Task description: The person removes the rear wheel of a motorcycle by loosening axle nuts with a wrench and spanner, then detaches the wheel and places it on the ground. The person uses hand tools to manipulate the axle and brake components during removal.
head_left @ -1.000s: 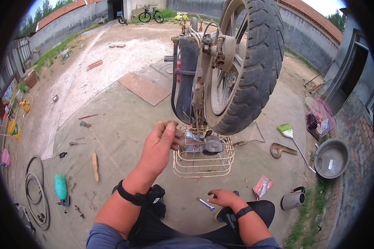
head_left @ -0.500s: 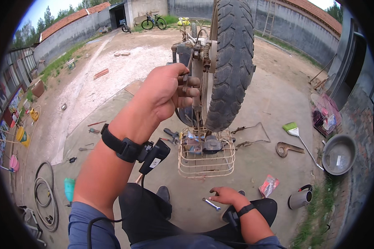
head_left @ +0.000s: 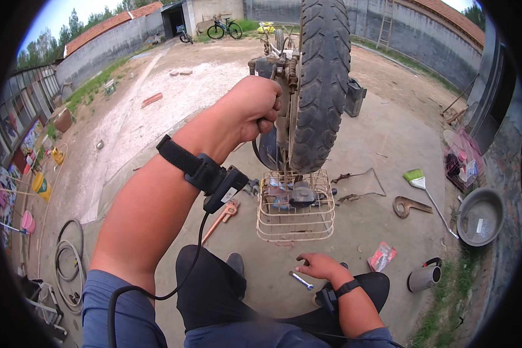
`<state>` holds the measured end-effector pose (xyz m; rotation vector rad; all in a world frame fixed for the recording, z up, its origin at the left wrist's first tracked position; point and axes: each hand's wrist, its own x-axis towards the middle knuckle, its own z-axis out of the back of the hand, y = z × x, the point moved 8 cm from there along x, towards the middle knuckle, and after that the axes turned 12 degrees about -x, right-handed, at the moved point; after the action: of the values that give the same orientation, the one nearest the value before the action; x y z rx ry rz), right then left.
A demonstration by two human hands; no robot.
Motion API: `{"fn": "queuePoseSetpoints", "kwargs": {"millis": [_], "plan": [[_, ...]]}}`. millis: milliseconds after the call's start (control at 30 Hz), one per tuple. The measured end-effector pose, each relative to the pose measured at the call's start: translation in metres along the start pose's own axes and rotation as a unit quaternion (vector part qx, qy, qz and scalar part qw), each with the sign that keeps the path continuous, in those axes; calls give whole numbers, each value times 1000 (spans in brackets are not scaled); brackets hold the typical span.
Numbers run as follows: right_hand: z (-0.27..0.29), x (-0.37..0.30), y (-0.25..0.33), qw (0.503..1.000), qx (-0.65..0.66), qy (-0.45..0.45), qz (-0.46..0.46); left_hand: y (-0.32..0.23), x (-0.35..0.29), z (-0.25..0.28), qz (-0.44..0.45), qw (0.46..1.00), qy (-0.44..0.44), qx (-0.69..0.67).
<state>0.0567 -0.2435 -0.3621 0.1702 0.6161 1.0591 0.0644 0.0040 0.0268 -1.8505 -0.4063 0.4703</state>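
An upturned two-wheeler stands in front of me, its worn black tyre (head_left: 322, 87) upright and its wire basket (head_left: 296, 233) down on the concrete. My left hand (head_left: 254, 104) is closed beside the wheel's left side, right by the rusty fork parts (head_left: 292, 72). Its curled fingers face away, so whatever they grip is hidden. Low on the right, my right hand (head_left: 319, 267) hangs over my knee with loosely bent fingers apart, holding nothing. Just left of it a small open-end wrench (head_left: 301, 281) lies on the ground.
A pipe wrench (head_left: 220, 220) lies left of the basket. To the right are a curved rusty metal piece (head_left: 410, 207), a bent wire stand (head_left: 362, 184), a broom (head_left: 414, 177), a grey basin (head_left: 480, 217), a metal jug (head_left: 424, 278) and a red packet (head_left: 382, 256). A coiled hose (head_left: 69, 264) is far left.
My left hand has turned and its fingers have curled tighter beside the wheel; a thin dark piece seen at its fingers before is hidden now. The view shifted slightly; my right hand stays put.
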Motion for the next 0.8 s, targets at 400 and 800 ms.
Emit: {"fn": "queuePoseSetpoints", "kwargs": {"millis": [400,800], "plan": [[80,-27,19,956,235,-171,35,4,4,2,-10,999,12,-49],[274,-105,96,789,297,-516,150,-3,-22,16,-88,992,47,-71]]}}
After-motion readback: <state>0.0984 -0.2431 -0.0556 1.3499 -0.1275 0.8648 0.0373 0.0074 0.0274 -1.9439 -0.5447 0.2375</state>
